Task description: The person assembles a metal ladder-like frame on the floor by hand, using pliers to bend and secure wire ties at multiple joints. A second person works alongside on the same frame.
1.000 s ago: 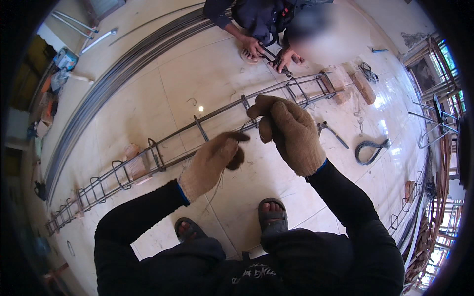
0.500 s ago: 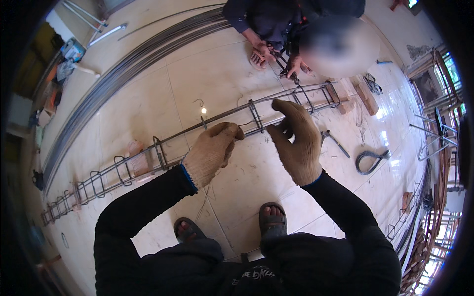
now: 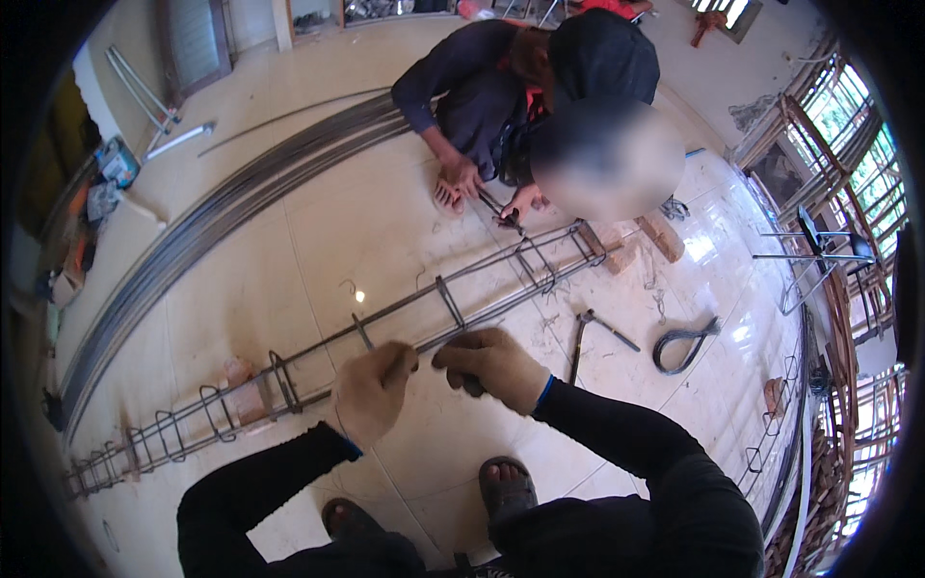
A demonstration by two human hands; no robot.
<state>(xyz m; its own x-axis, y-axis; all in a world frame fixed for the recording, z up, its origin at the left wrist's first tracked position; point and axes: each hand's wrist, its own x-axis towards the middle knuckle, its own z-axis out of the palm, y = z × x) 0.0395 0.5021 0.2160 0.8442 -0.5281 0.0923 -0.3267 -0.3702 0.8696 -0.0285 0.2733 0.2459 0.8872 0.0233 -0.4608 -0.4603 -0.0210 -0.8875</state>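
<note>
A long rebar cage point(image 3: 450, 303) of thin bars and square stirrups runs from the lower left to the upper right in front of me. My left hand point(image 3: 369, 397), in a tan knit glove, is at its near side, thumb and fingers pinched together. Facing it, my gloved right hand point(image 3: 493, 369) has curled fingers, its tips a short gap from the left ones. Anything between the fingers is too small to make out. Right of my hands, pincers point(image 3: 612, 332) lie spread on the floor beside a looped bundle of tie wire point(image 3: 708, 329).
Beyond the cage a co-worker point(image 3: 472, 87) crouches, both hands on a dark tool point(image 3: 496, 207) near its far end. Blocks point(image 3: 660, 238) lie there, and another block point(image 3: 251, 400) sits under the cage. A bundle of long steel rods point(image 3: 251, 173) curves along the left.
My right hand has come lower and left, turning from spread fingers to curled ones near the left hand. The view has tilted up, showing more of the co-worker and the room.
</note>
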